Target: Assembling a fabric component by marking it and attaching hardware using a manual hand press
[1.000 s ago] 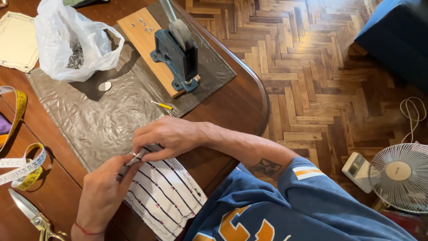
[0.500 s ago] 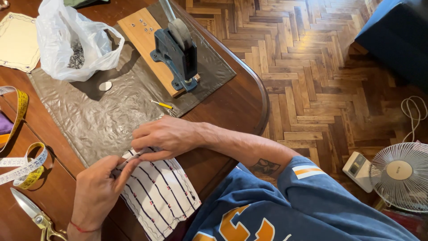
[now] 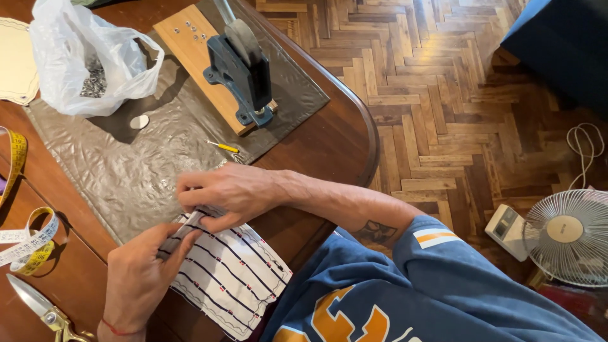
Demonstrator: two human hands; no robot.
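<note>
We see the striped cloth [image 3: 231,278] lying at the near edge of the wooden table [image 3: 316,142], hanging partly over it. Both hands meet at its upper left corner. The left hand [image 3: 136,275] comes up from below, fingers pinching the folded edge. The right hand [image 3: 225,193] reaches in from the right, fingers curled and pinching the same edge from above. Grey sheet [image 3: 136,171] just beyond; blue press [image 3: 244,73], plastic bag [image 3: 82,57], tape measure [image 3: 28,244], scissors [image 3: 38,307] nearby.

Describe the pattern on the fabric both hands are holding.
White striped fabric with thin dark stripes dotted red, seen in the head view.
</note>
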